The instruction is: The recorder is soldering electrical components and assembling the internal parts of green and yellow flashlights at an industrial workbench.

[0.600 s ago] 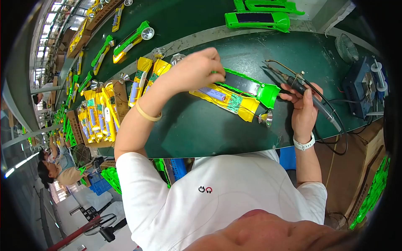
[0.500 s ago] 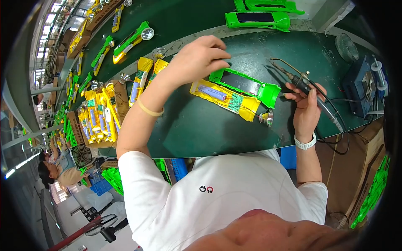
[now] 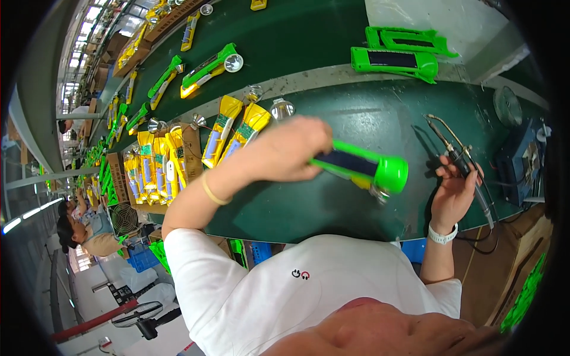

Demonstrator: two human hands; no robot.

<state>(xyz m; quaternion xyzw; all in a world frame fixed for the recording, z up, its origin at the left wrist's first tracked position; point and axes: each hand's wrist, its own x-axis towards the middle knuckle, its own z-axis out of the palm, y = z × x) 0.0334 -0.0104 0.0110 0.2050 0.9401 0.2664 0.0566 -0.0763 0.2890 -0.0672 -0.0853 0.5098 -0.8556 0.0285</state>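
Observation:
My left hand (image 3: 297, 147), somewhat blurred, is closed on the left end of a green flashlight half-shell (image 3: 392, 173) with a dark solar panel (image 3: 350, 161) facing up. Under the shell a strip of the yellow half (image 3: 360, 181) shows, and a small silver reflector (image 3: 380, 194) hangs out at its right end. Whether the two halves are fitted together I cannot tell. My right hand (image 3: 453, 199) grips a soldering iron (image 3: 462, 161) with a bent metal tube alongside, its tip pointing up and away from the flashlight.
Yellow half-shells with batteries (image 3: 222, 132) lie left of my left arm, beside a box of several more (image 3: 157, 166). Green shells (image 3: 395, 62) lie at the back. A blue soldering station (image 3: 518, 157) and a clear round dish (image 3: 507, 107) stand at right.
My left hand has taken hold of the green shell, which now covers most of the yellow half, panel up. The iron stays in my right hand. The whole view has shifted slightly.

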